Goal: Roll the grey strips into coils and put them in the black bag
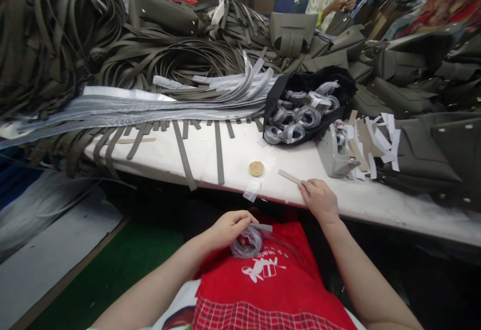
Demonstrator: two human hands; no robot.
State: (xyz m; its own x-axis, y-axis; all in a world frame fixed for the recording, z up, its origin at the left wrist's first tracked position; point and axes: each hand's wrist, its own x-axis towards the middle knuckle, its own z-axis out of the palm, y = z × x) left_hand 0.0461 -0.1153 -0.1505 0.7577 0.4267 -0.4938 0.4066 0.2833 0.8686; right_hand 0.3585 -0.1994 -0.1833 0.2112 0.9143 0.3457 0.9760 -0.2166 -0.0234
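Evidently we have something light and springy in our left hand (236, 227): the clear coil (246, 244), before our red apron (296, 270), fingers curled over its top and side. We judge it soft enough to squash, rather slippery and apt to unwind, so its wound side is the place to hold, keeping the pale end at right pinned. Our right hand (320, 199) has its fingers pinched on the near end of the tan strip (288, 176), near the front edge of the table (203, 149). The strip looks thin, straight and easily creased, best taken by an end; whether it touches the tabletop we cannot tell.
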